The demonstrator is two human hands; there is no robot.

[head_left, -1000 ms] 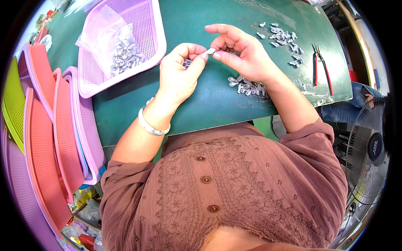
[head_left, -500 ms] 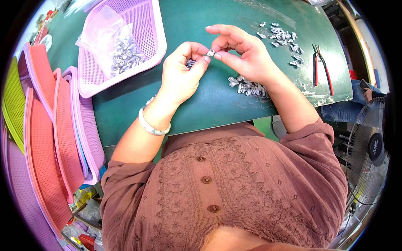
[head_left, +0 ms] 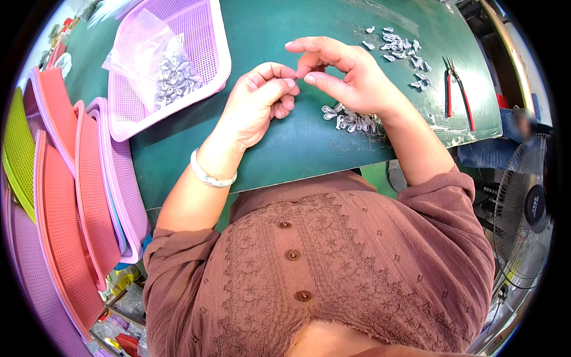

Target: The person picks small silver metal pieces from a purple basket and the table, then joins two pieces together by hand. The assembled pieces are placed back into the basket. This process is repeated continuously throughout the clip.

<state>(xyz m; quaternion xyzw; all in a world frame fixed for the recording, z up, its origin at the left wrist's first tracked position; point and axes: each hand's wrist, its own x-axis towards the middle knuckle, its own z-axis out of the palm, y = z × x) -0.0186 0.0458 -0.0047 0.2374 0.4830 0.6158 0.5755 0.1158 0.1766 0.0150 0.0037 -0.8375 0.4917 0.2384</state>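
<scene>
My left hand (head_left: 264,101), with a pale bangle (head_left: 209,172) on its wrist, is closed over the table with thumb and fingers pressed together. Whatever lies in it is hidden by the fingers. Just to its right, my right hand (head_left: 351,77) has its thumb and index finger spread apart, and I see nothing between them. The fingertips of both hands come close together; whether they touch I cannot tell. Below the right hand lies a pile of small grey looped pieces (head_left: 351,121). More small grey pieces (head_left: 399,46) are scattered beyond it, at the far right.
A lilac perforated basket (head_left: 223,59) at the far left holds a clear bag (head_left: 135,50) of grey pieces. Red-handled pliers (head_left: 461,98) lie at the right of the green table (head_left: 267,157). Stacked coloured baskets (head_left: 59,226) stand left; a fan (head_left: 505,208) stands right.
The small grey piece at my left fingertips is out of sight, and so are the pieces in that palm. My left hand has turned and its fingers have curled in. The right hand has barely moved.
</scene>
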